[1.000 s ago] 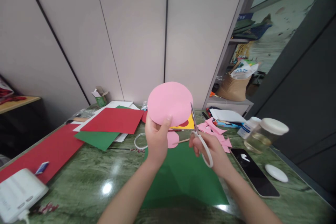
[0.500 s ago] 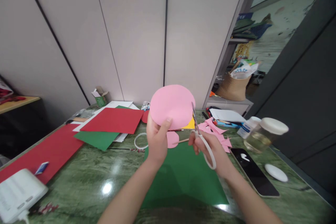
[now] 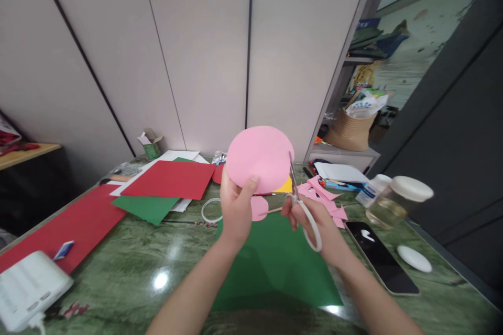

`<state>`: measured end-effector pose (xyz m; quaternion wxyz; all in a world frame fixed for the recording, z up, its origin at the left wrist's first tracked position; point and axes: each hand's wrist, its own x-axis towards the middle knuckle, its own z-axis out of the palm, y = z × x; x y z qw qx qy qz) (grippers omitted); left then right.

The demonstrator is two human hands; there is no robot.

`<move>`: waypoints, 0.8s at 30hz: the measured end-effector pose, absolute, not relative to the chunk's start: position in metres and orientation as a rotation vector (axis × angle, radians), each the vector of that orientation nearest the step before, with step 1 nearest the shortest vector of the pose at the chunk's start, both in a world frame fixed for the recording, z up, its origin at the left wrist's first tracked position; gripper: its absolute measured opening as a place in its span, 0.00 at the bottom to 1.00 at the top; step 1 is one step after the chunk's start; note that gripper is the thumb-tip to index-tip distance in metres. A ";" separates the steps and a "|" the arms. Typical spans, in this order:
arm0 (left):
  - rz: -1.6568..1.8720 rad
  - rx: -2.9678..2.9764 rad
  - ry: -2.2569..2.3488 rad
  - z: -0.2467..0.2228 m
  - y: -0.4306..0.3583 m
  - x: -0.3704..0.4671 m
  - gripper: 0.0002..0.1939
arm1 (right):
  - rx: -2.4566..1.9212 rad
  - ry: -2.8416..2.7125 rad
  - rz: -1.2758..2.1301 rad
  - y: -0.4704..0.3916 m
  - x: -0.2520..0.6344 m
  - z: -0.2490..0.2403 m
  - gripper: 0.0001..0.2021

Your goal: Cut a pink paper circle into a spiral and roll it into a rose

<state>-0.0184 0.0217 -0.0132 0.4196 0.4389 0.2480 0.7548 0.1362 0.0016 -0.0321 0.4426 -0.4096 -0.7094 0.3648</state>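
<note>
My left hand (image 3: 236, 209) pinches a rounded piece of pink paper (image 3: 259, 157) by its lower edge, thumb in front and fingers behind. My right hand (image 3: 310, 220) grips white-handled scissors (image 3: 313, 227), whose blades point up and touch the paper's right edge. Below the hands lies a sheet of green paper (image 3: 279, 267). A smaller pink paper piece (image 3: 259, 208) rests on the table just behind my left hand, with a thin stick beside it. Pink paper scraps (image 3: 320, 193) are heaped beyond my right hand.
Red paper (image 3: 167, 180) tops a stack of sheets at the left. A roll of tape (image 3: 212, 211) sits left of my hands. On the right are a phone (image 3: 381, 256), a white oval case (image 3: 414, 258) and a lidded jar (image 3: 393, 204). A white charger (image 3: 33, 290) is front left.
The pink paper and both hands look almost unmoved. The scissors' handles sit slightly closer together, and the whole view has shifted very slightly.
</note>
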 end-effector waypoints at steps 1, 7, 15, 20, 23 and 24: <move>1.891 1.104 0.623 -0.013 0.022 -0.018 0.23 | -1.017 -1.762 0.910 0.002 0.136 -0.032 0.21; 1.894 1.098 0.627 -0.011 0.020 -0.019 0.23 | -1.035 -1.764 0.923 0.002 0.138 -0.033 0.21; 1.913 1.084 0.632 -0.008 0.020 -0.018 0.22 | -1.070 -1.792 0.888 0.001 0.138 -0.032 0.23; 1.916 1.082 0.619 -0.009 0.020 -0.018 0.22 | -1.064 -1.806 0.885 0.001 0.137 -0.032 0.24; 1.896 1.092 0.608 -0.009 0.020 -0.020 0.22 | -1.055 -1.810 0.856 0.000 0.138 -0.030 0.24; 1.887 1.095 0.603 -0.009 0.020 -0.020 0.22 | -1.055 -1.809 0.847 0.000 0.138 -0.030 0.23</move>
